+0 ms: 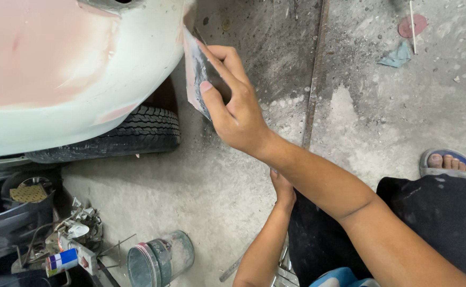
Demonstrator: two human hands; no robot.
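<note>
At the far left we see 1 car body panel (73,69), pale green-white with a wide pink patch of primer or filler, arching over 1 tyre (121,135). Below it, in the lower left corner, lies a heap of dark parts and scrap (25,223), too tangled for us to count, with 1 small blue-and-white can (61,261) at its edge. Just right of that, 1 grey-green paint tin (158,259) lies tipped on its side on the concrete floor (211,180).

Moving to the middle, our right hand (233,101) is clamped on 1 folded sheet of sandpaper (198,79), thumb on its near face and fingers curled over the back. The sheet stands on edge right at the panel's rear edge, touching or nearly touching it. We judge the work to be mid-sanding along that edge: the next stroke would call for flat, even pressure on the sheet, following the curve of the arch.

Our left hand (282,188) sits lower, behind the right forearm, resting near our dark trousers (435,223); most of it is hidden, so we cannot tell whether it is closed or what it touches.

At the right we count 1 sandalled foot (448,162), and at the top 1 round reddish disc (413,25), 1 thin white stick (412,26) across it and 1 blue scrap (397,56).
</note>
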